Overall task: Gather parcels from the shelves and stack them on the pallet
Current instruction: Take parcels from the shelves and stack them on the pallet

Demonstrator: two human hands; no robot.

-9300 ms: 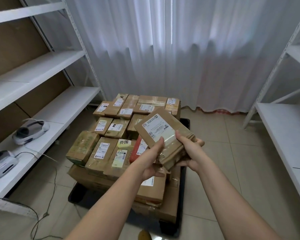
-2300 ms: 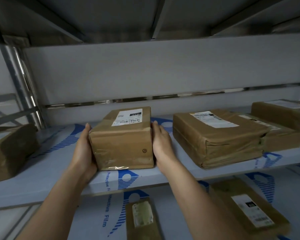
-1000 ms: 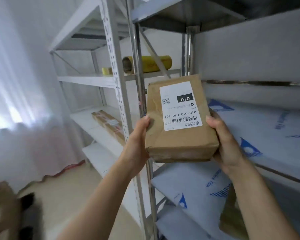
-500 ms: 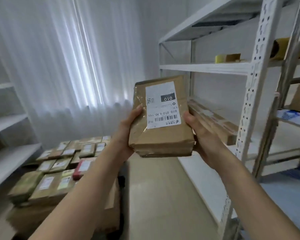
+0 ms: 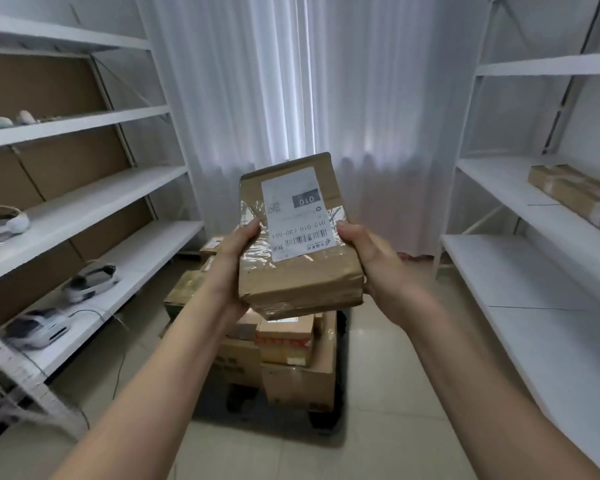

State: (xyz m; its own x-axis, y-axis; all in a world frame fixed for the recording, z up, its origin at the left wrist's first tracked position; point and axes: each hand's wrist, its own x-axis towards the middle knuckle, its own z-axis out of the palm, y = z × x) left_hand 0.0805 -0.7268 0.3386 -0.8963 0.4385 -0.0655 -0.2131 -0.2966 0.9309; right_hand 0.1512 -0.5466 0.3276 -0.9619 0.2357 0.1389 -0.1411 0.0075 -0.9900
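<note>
Both hands, left hand [image 5: 234, 263] and right hand [image 5: 373, 263], clamp their fingers on a brown taped cardboard parcel with a white label [image 5: 297, 237], held above the stacked parcels on the black pallet [image 5: 321, 419].

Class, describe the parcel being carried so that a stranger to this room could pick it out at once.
Start at the white curtain between the two shelf racks, then look just below it at the stack of parcels on the floor. The parcel is in the air in front of that stack, held between the left hand and right hand. Unlike the others, it shows an upside-down "010" label.
</note>
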